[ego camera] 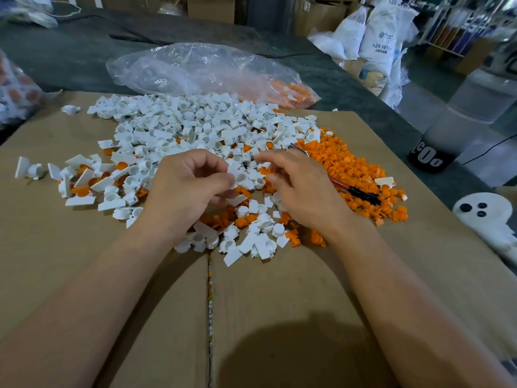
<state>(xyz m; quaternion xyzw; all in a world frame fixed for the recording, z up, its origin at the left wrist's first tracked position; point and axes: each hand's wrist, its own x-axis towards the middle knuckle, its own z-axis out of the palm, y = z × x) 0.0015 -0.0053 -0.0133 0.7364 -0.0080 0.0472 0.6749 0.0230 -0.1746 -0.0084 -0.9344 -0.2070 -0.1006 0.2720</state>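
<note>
While the left hand [190,186] pinches a white plastic part [234,173] between thumb and fingertips above the middle of the cardboard sheet [84,261], the part projects rightward from that grip. The right hand [296,189] is just beside it, fingers curled; whether they hold anything cannot be told. It is probably the hand to engage next.

A sheet of brown cardboard [84,261], split by a seam [209,303] running up from the lower edge of the frame, covers a dark grey table [70,57]. A heap of white plastic parts [190,121] spreads across its centre, meeting orange plastic parts [349,169] at centre right. A clear plastic bag [195,68] lies on the table at the cardboard's far edge, top centre.
</note>
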